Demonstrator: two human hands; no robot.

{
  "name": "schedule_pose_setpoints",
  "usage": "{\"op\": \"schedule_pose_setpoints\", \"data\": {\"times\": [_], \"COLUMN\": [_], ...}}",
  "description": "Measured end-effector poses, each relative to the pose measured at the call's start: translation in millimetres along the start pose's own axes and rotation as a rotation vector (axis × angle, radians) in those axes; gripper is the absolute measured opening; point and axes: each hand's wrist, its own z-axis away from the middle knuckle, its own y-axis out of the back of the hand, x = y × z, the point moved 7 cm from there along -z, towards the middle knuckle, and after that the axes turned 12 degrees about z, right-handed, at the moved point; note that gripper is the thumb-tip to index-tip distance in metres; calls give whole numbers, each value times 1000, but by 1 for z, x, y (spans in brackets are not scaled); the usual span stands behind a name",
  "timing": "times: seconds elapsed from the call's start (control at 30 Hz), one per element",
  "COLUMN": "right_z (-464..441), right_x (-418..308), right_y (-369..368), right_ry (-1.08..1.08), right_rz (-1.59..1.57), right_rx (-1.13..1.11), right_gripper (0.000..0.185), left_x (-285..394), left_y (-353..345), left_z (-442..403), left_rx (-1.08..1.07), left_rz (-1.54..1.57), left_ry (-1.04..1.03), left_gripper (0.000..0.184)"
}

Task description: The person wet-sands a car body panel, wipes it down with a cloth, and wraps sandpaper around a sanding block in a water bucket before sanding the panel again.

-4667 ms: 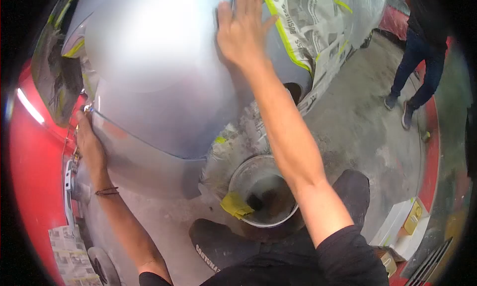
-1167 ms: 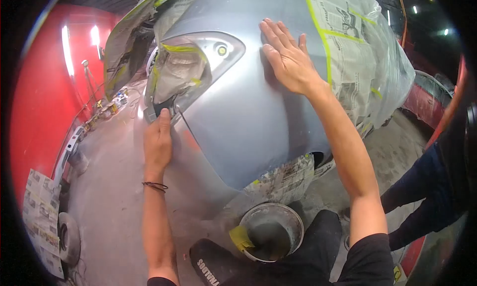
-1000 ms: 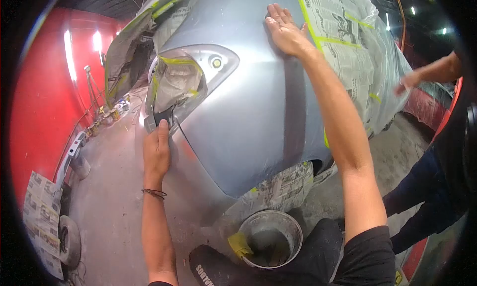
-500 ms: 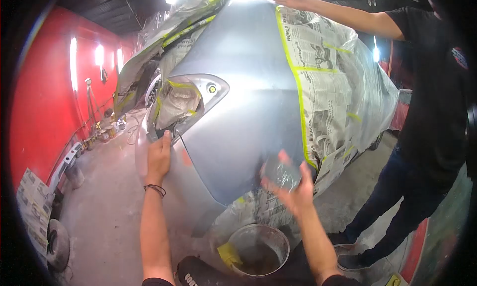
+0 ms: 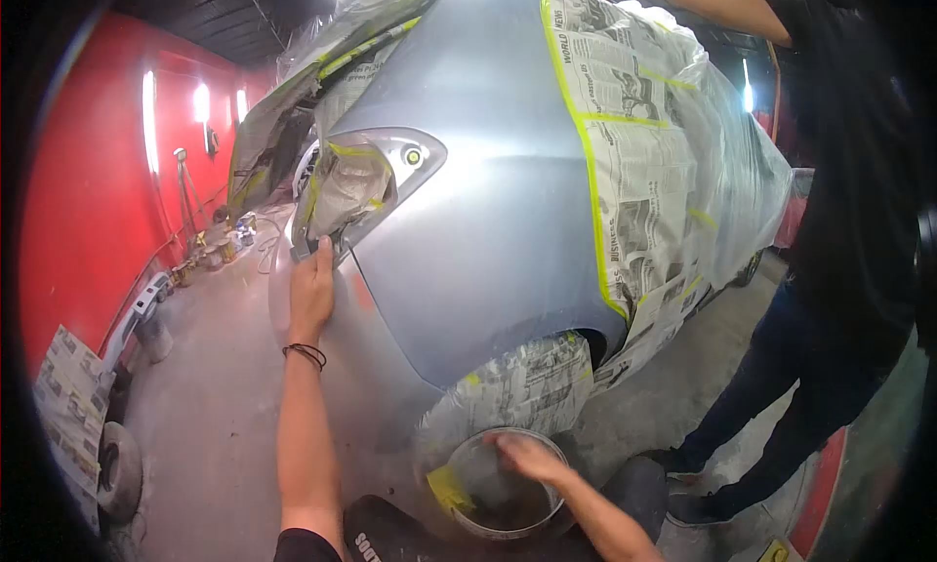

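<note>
My left hand (image 5: 312, 294) grips the edge of the bumper (image 5: 293, 313), just below the lamp opening of a grey car, thumb up and the other fingers mostly hidden. Taped masking paper (image 5: 349, 193) fills much of that opening. Smooth grey fender (image 5: 478, 230) stretches to the right of it. Low down, my right hand (image 5: 527, 457) is over the mouth of a bucket (image 5: 556, 508), its fingers smeared by motion; whether it holds anything does not show. A yellow cloth or sponge (image 5: 447, 489) hangs on the bucket's left rim.
Newspaper (image 5: 630, 162) edged with yellow tape and plastic sheeting (image 5: 727, 162) cover the car's side. More newspaper wraps the wheel (image 5: 527, 386). Another person (image 5: 849, 172) stands at the right, one arm stretched over the car. A tyre (image 5: 119, 472) lies by the red wall (image 5: 83, 201).
My right hand has dropped from beside the fender, where it held a translucent grey pad, to the bucket. My left hand stays at the bumper. The other person's hand has left view.
</note>
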Motion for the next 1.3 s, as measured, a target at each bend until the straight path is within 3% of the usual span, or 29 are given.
{"op": "schedule_pose_setpoints", "data": {"times": [0.07,0.13,0.2,0.27,0.33,0.43,0.6,0.7,0.8,0.9,1.0,1.1,1.17,1.23,1.3], "right_z": [19,40,42,24,-24,-47,-70,-68,-70,-91,-94,-65,-71,-88,-71], "right_x": [-103,-209,-291,-355,-390,-401,-434,-407,-403,-444,-431,-401,-418,-413,-390], "right_y": [77,160,237,290,317,298,384,359,350,393,384,358,364,393,370], "right_ry": [406,541,839,799,706,605,290,312,259,143,198,234,165,325,395], "right_rz": [67,190,409,485,689,958,815,761,753,736,755,705,875,519,601], "right_rx": [346,652,1049,1364,1393,1496,1421,1573,1569,1459,1577,1583,1344,1658,1832], "right_gripper": [53,51,47,52,59,64,69,70,71,72,70,69,64,68,55], "left_x": [1,1,2,-5,-5,2,0,1,-17,-19,-8,-50,-53,-44,-31], "left_y": [0,-2,0,-1,-2,-4,-4,-6,-4,1,0,12,23,18,8], "left_z": [-1,2,3,1,-4,-2,-3,-3,-10,-9,-1,-17,-23,-22,-19], "left_rx": [35,54,69,50,40,28,38,77,37,36,91,93,115,85,35], "left_rz": [28,23,-16,3,6,14,9,55,79,24,-44,-119,-216,-211,-90], "left_ry": [-21,-23,-17,-34,-63,-100,-115,-196,-152,-99,-106,-299,-160,-105,-147], "left_gripper": [75,75,75,75,74,71,66,63,61,61,62,62,69,72,72]}}
